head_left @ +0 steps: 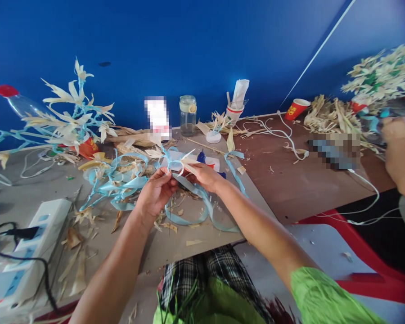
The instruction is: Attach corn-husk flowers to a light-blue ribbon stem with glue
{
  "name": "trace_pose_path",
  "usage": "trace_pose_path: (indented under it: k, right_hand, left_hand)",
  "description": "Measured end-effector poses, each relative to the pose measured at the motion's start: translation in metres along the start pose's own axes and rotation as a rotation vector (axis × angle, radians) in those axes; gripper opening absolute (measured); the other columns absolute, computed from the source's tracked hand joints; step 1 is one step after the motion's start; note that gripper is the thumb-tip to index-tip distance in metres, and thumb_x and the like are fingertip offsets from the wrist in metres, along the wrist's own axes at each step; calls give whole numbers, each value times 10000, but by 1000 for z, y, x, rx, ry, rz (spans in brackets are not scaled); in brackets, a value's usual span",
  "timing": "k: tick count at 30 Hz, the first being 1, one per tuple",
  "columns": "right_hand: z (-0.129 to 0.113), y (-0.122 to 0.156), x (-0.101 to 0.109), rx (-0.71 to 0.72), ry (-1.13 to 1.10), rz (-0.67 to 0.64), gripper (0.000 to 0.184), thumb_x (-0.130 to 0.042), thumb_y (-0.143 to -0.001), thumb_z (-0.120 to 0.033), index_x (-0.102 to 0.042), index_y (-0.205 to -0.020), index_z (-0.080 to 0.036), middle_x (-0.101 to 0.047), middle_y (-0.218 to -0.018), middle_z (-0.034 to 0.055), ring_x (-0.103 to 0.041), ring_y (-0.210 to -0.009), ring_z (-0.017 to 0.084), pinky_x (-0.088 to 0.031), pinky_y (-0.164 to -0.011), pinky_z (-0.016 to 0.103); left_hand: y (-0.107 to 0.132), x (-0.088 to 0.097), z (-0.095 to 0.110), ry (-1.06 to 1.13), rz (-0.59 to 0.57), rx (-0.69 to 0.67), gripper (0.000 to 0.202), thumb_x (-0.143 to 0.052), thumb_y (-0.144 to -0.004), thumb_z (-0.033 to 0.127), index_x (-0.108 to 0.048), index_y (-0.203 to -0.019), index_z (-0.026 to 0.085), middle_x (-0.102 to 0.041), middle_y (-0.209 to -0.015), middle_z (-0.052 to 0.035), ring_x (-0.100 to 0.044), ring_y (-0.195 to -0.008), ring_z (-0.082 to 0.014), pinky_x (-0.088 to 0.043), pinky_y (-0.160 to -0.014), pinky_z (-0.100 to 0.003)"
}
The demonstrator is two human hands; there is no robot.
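My left hand (158, 191) is closed in a pinch on the stem of a husk flower (173, 157), wrapped in light blue tape, with pale pointed petals standing above the fingers. Close on its right, my right hand (205, 177) has its fingers closed on a light blue ribbon (202, 193); its fingertips are partly hidden. The ribbon runs from the stem and loops down onto the grey board (222, 243). Left of the hands lies a tangle of blue-wrapped stems (121, 180). A blue ribbon piece (235, 173) rests to the right.
A power strip (37, 243) with a black plug is at left. Behind are a flower branch in a red cup (87, 148), a glass bottle (188, 117) and a paper cup (234, 113). A phone (332, 153) with a white cable and another person's arm (403, 153) are at right.
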State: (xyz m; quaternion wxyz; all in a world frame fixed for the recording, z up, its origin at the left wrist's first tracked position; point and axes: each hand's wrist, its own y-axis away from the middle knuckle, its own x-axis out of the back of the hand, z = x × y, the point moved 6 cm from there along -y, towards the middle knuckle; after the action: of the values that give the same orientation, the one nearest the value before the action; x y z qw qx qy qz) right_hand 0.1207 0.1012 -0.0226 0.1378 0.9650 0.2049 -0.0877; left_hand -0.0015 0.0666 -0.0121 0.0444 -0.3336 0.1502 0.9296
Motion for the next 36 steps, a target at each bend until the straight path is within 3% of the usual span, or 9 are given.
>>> trace_pose_path:
  k: [4,9,15,17,22,27,32,36]
  right_hand:
    - [-1,8,-7,-112,-53,-144,317,-554,-820,-470,-657,-810,-170,-643,-572,23,-491,-437,102,-330,-398,207]
    - [-5,15,-18,-150,-47,-334,389,-523,-820,-535,-601,-771,-156,-632,-538,21,-279,-290,44,-194,-311,203]
    - [-6,15,-23,-46,42,-364,392,-598,-756,-576,-564,-765,-185,-477,-468,-52,-396,-389,86,-369,-406,224]
    - [-11,13,-18,102,183,-264,345,-617,-760,-532,-588,-797,-190,-488,-510,-44,-448,-463,108,-408,-479,246]
    - [-41,26,-6,729,832,206,210,-480,-880,-247,-666,-950,-177,-678,-877,91,-589,-829,194,-417,-787,316]
    - [-47,35,-11,939,1096,259,309,-427,-893,-148,-667,-1070,-230,-686,-904,78,-594,-835,183,-368,-869,337]
    - [-52,37,-9,964,913,244,306,-425,-878,-153,-715,-913,-243,-661,-832,52,-585,-818,161,-368,-892,347]
    - [-46,25,-2,708,382,-8,207,-511,-787,-232,-705,-841,-185,-642,-830,40,-585,-794,166,-445,-799,324]
  left_hand:
    - [1,-1,4,-60,-12,-36,164,-699,-676,123,-557,-746,167,-582,-660,14,-516,-530,-78,-433,-508,-205]
    - [7,-8,10,-95,-39,-77,162,-715,-657,129,-592,-755,168,-651,-915,-26,-488,-546,-63,-477,-552,-238]
    - [7,-11,10,-76,-77,-41,164,-722,-653,121,-602,-758,159,-644,-901,-15,-468,-532,-45,-471,-564,-222]
    - [5,-9,9,-60,-68,-30,166,-718,-657,116,-606,-774,155,-634,-858,-13,-471,-534,-49,-453,-541,-215]
    - [2,-2,9,-19,-26,-20,152,-703,-679,120,-574,-750,163,-563,-711,12,-469,-530,-60,-410,-509,-203]
    - [3,-1,8,34,-55,18,149,-673,-715,117,-550,-782,170,-548,-711,9,-458,-519,-50,-389,-513,-192]
    - [4,0,6,82,-84,55,147,-625,-733,63,-540,-810,155,-554,-726,0,-414,-483,-27,-371,-505,-184]
    - [4,2,8,104,-99,37,132,-583,-754,28,-530,-781,146,-530,-693,6,-381,-460,-14,-353,-493,-170]
